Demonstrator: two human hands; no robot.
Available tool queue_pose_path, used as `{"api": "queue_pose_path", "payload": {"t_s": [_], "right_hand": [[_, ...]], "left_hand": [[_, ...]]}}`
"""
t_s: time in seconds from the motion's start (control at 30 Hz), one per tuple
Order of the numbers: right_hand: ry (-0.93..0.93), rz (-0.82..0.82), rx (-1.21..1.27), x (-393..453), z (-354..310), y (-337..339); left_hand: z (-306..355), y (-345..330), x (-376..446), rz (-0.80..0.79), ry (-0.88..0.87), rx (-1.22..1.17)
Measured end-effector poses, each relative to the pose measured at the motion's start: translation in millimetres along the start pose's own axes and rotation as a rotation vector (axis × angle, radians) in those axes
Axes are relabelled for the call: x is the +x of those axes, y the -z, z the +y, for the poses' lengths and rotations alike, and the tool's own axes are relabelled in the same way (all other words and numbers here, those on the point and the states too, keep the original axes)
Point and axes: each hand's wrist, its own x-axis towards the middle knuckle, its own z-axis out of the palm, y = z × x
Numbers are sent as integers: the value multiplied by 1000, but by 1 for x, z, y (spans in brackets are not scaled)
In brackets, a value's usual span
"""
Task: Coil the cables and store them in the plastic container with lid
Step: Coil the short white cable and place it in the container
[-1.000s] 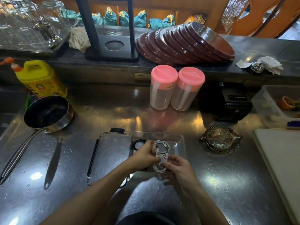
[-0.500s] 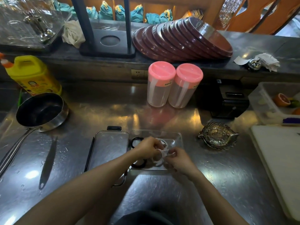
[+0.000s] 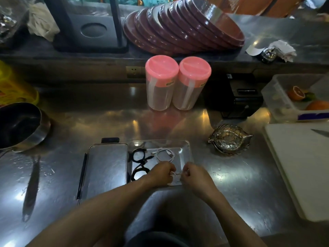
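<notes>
Shiny steel bench point(image 3: 231, 184) is carrying everything. Stack of maroon round plates point(image 3: 178, 27) is leaning on the back shelf. Two clear cylindrical jars with pink lids point(image 3: 178, 82) are standing side by side mid-bench. Clear rectangular plastic container point(image 3: 187, 148) is sitting near the front edge, its flat clear lid point(image 3: 106, 168) lying just beside it on the left. Inside the container: coiled black cable point(image 3: 138, 155) at left, coiled white cable point(image 3: 164, 155) at the far side. Left hand point(image 3: 160, 173) and right hand point(image 3: 194, 175) are both hovering over the container's near edge, each grip clenched, pinching a thin white cable end point(image 3: 175, 173) stretched between them.
</notes>
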Motion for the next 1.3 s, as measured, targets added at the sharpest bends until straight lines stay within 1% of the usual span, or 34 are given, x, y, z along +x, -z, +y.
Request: {"api": "queue_pose_path", "payload": {"t_s": [0.23, 0.4, 0.57, 0.63, 0.7, 0.83, 1.03, 1.2, 1.3], "right_hand": [[101, -78, -224, 19, -4, -17], [138, -145, -339, 34, -16, -22], [147, -160, -373, 48, -20, -29], [150, -173, -387, 50, -21, -31], [153, -187, -397, 52, -21, -33], [149, -194, -395, 53, -19, -38], [153, -166, -384, 50, -22, -33], [190, -98, -354, 45, -32, -25], [200, -56, -313, 44, -46, -19]], "left_hand": [[-3, 4, -5, 74, -73, 128], [-16, 4, -15, 91, 40, 93], [-22, 3, -18, 114, 131, 0], [-22, 3, -19, 96, 150, -14], [-22, 0, -19, 71, 149, -24], [-20, 0, -21, 79, 154, -9], [-15, 5, -21, 58, 147, 13], [-17, 14, -26, 177, 104, -65], [-26, 22, -33, 291, 131, -55]]}}
